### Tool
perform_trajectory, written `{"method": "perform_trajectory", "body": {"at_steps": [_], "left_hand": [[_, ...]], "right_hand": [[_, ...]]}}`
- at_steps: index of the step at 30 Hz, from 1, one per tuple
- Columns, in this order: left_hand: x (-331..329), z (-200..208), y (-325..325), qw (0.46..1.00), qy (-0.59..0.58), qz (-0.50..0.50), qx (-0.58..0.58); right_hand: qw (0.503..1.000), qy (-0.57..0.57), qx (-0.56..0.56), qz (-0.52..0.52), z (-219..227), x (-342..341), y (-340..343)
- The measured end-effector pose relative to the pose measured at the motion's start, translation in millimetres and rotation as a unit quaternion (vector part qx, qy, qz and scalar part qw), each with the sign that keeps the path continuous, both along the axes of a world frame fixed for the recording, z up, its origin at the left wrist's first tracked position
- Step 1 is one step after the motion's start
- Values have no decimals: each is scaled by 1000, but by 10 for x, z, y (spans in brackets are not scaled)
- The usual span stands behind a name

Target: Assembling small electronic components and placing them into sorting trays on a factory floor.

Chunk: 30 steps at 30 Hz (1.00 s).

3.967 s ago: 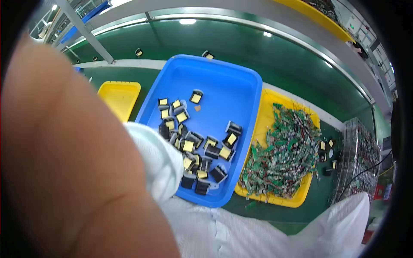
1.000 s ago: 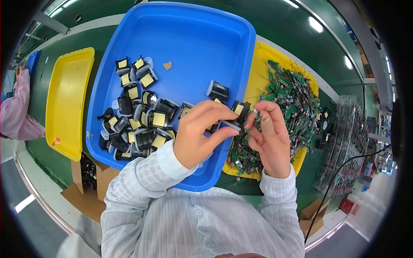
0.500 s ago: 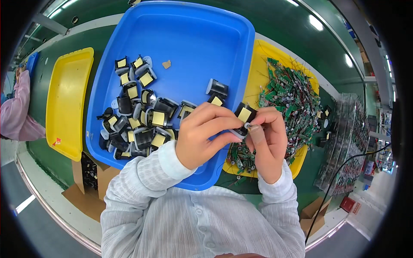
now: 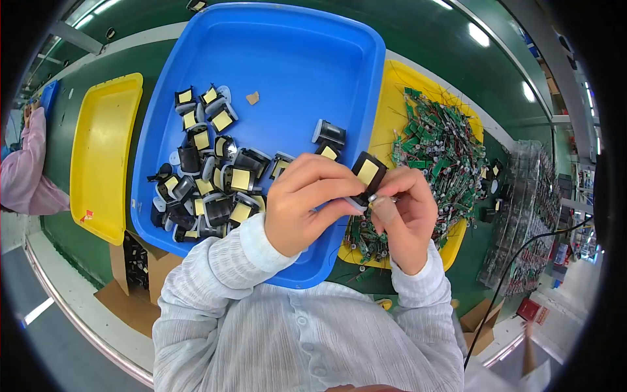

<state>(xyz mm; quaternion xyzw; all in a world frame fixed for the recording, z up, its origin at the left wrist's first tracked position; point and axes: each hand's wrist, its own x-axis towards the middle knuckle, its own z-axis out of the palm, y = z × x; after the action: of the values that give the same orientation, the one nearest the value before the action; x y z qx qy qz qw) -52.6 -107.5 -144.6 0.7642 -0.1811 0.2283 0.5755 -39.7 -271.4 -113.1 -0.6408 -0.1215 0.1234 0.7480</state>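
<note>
My left hand (image 4: 304, 202) is closed on a black plastic housing (image 4: 368, 172) with a pale yellow pad on its face. It holds the piece over the right edge of a blue tray (image 4: 287, 39). Against the housing's near end, my right hand (image 4: 410, 212) pinches a small round silvery part (image 4: 373, 198); its fingers hide most of that part, so I cannot tell its kind. Similar black housings (image 4: 219, 173), many with yellow pads and grey lids, lie heaped in the tray's left half. Two more sit just beyond my left hand.
Right of the blue tray, a yellow tray (image 4: 395, 70) bears a tangled pile of small green circuit boards (image 4: 441, 153) with wires. Another yellow tray (image 4: 98, 157) stands at left, above an open cardboard box (image 4: 134, 307). Clear plastic trays (image 4: 522, 215) and a black cable (image 4: 516, 274) are at right.
The housing has turned slightly in my left hand, and my right fingers have shifted a little around the small part. A blurred shape has appeared at the lower right.
</note>
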Motion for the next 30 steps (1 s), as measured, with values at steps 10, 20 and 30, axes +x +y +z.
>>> {"method": "perform_trajectory", "body": {"at_steps": [10,20,30], "left_hand": [[27,26,34,993,-93,26,73],[-20,100,14,993,-89,11,82],[-3,65,23,969,189,-80,-135]], "right_hand": [[996,51,-72,17,99,29,-34],[990,123,-22,59,88,59,-30],[985,149,-18,83,50,143,-69]]}}
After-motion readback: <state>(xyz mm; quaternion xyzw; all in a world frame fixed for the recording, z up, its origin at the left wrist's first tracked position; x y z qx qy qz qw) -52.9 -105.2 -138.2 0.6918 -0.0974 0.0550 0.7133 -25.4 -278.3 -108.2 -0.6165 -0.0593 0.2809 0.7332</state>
